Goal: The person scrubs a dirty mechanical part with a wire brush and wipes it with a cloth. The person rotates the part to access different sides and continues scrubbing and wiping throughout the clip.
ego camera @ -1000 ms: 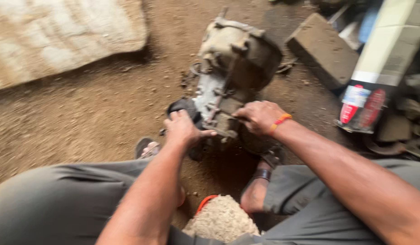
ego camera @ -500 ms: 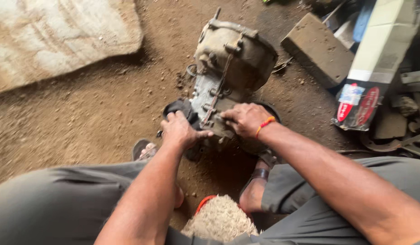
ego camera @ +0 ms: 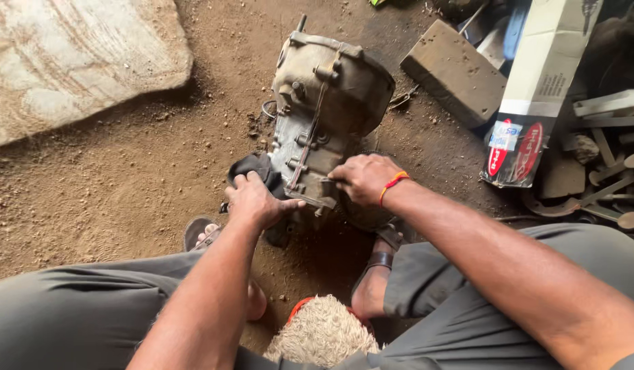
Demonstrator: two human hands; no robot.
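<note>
Though half-hidden by hands (ego camera: 255,199), grimy gearbox (ego camera: 331,103).

the gearbox casing (ego camera: 327,103) is dull grey-tan with dark grime, standing on reddish-brown dirt floor (ego camera: 125,178). a black rag (ego camera: 252,168) lies under the left hand (ego camera: 255,202), and the right hand (ego camera: 365,178) wears an orange-red wristband (ego camera: 392,183). the trousers (ego camera: 77,315) are plain grey, the carton (ego camera: 536,96) on the right white with red and blue patches.

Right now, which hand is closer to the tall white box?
Right. The right hand rests on the grey metal casing, on the side toward the white box. The left hand holds a dark rag farther away.
</note>
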